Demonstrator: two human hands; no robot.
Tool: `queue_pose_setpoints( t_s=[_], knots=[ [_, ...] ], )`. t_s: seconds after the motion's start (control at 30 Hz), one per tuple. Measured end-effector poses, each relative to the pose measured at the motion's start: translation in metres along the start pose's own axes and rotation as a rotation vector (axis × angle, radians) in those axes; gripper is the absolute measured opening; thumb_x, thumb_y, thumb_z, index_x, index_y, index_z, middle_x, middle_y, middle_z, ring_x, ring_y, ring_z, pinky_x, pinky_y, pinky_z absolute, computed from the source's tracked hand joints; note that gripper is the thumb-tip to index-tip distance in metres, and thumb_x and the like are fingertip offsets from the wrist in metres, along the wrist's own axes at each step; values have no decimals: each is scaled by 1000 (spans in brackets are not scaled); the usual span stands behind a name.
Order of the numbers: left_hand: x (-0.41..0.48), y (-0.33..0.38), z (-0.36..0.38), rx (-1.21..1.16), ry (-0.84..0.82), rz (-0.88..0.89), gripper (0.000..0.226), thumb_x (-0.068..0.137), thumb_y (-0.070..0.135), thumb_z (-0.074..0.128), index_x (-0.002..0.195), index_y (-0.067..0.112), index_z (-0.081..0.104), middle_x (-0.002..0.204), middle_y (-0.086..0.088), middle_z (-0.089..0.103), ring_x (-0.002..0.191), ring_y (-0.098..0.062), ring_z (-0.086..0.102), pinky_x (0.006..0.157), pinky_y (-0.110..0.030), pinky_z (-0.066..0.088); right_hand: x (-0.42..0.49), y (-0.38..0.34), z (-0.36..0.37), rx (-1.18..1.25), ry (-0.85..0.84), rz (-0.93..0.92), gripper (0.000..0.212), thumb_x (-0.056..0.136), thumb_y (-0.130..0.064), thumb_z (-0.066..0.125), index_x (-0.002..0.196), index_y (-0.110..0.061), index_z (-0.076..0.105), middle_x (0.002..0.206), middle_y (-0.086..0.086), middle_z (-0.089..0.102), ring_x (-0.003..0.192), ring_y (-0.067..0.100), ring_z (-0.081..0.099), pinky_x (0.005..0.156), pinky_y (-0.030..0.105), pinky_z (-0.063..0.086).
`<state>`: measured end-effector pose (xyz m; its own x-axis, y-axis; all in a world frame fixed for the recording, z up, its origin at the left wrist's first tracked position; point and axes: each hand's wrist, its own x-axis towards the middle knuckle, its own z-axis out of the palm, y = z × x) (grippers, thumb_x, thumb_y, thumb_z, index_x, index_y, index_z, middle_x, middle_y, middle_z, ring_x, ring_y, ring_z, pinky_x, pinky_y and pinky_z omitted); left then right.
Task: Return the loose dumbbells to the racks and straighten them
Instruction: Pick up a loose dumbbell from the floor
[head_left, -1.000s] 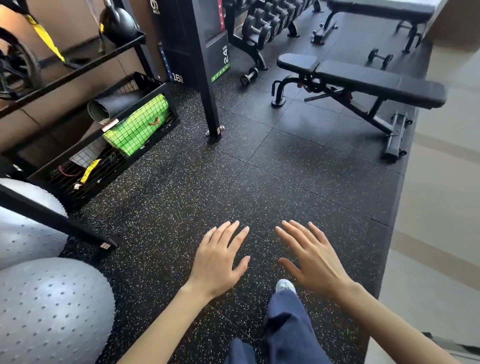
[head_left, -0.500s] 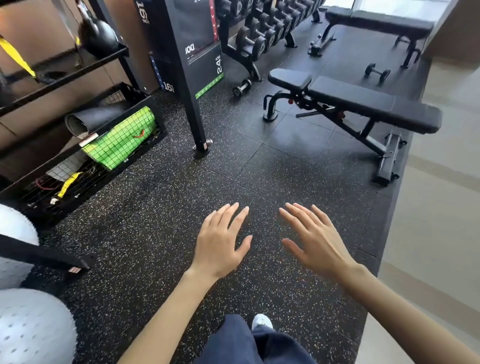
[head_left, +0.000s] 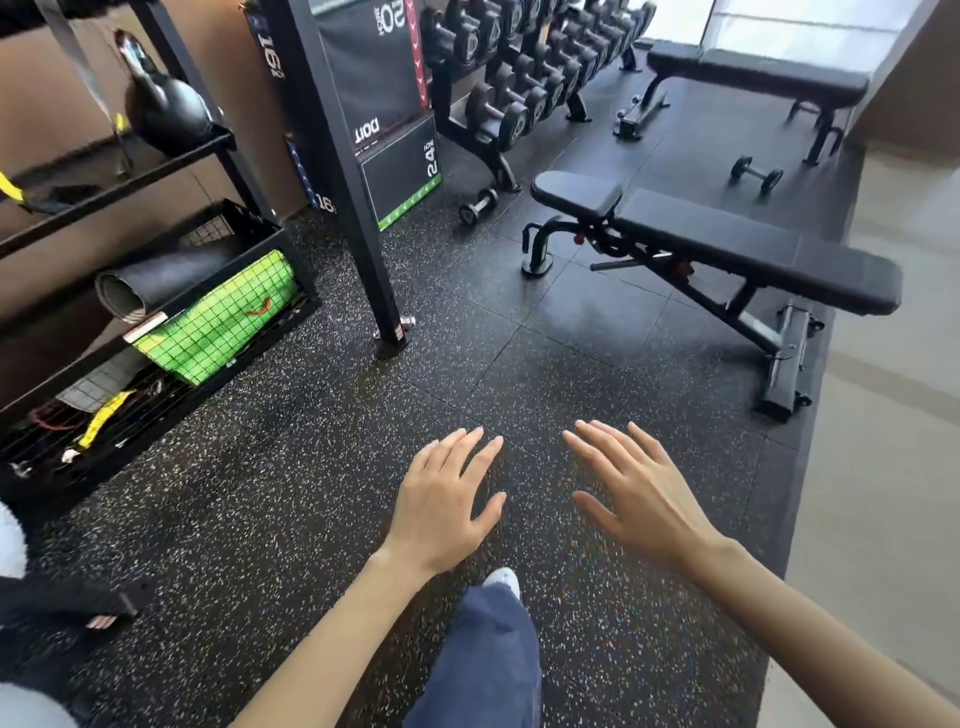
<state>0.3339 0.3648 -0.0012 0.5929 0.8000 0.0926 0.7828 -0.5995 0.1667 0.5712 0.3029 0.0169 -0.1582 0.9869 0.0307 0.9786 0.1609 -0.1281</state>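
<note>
A small black dumbbell (head_left: 478, 206) lies on the rubber floor at the foot of the dumbbell rack (head_left: 498, 156), which carries several black dumbbells in rows. A second loose dumbbell (head_left: 756, 174) lies farther back on the right, between the two benches. My left hand (head_left: 444, 504) and my right hand (head_left: 641, 493) are held out in front of me over the floor, palms down, fingers straight and spread. Both hold nothing and are far from either dumbbell.
An adjustable bench (head_left: 727, 254) stands ahead on the right, a flat bench (head_left: 753, 78) behind it. A black upright post (head_left: 358, 208) and plyo box (head_left: 395, 130) stand ahead left. A wire basket (head_left: 156, 332) with mats sits left, under a shelf with a kettlebell (head_left: 166, 109).
The view has moved forward and tilted up, bringing the rack and both benches closer. The grey exercise balls have slid out of view at the lower left. Both hands stay open and spread.
</note>
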Motion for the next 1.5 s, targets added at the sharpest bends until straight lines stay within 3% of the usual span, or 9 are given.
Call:
queue_pose_setpoints(
  t_s=[0.43, 0.83, 1.1, 1.5],
  knots=[
    [182, -76, -20, 39, 54, -28, 58, 90, 49, 37, 139, 20, 44, 140, -5, 50, 130, -24, 45, 108, -43, 36, 189, 79, -33, 69, 119, -4, 61, 91, -49, 38, 145, -23, 28, 149, -2, 34, 138, 15, 29, 115, 40, 17],
    [339, -87, 13, 24, 28, -102, 58, 88, 49, 38, 138, 20, 45, 139, -5, 51, 130, -23, 46, 107, -43, 38, 331, 196, -19, 53, 35, -119, 58, 88, -49, 39, 140, -23, 38, 143, -1, 44, 135, 17, 35, 113, 41, 22],
    [475, -82, 7, 27, 83, -184, 58, 88, 48, 39, 139, 21, 44, 139, -3, 51, 130, -22, 45, 107, -41, 37, 449, 296, -48, 25, 32, -190, 58, 89, -51, 34, 141, -24, 36, 146, 0, 40, 137, 19, 32, 113, 41, 17],
    [616, -124, 42, 14, -18, -223, 59, 87, 48, 38, 137, 19, 47, 137, -5, 53, 128, -25, 47, 106, -42, 36, 576, 378, -24, 78, -40, -196, 60, 88, -51, 35, 141, -23, 35, 147, 1, 38, 137, 19, 32, 113, 39, 16]
  ],
)
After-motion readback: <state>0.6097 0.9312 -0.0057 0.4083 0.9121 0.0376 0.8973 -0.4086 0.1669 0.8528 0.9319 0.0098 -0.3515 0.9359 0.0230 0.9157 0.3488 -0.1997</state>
